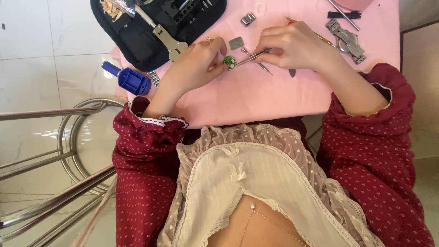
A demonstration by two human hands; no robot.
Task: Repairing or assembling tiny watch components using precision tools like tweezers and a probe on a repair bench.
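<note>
**Tweezers Laid Against a Small Green Part**

A small green round circuit part [229, 61] is pinched over the pink table [256, 98] by the left hand [194, 68]. Slim steel tweezers [253, 57], gripped closed-fingered by the right hand [292, 45], are aimed leftward, tips touching it.

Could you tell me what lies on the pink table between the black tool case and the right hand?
In the head view, a small grey square plate lies there, with a metal watch-band piece further up.

Dark red dotted sleeves [141, 151], white lace cuffs, cream lace-trimmed collar [247, 174], thin necklace
</note>
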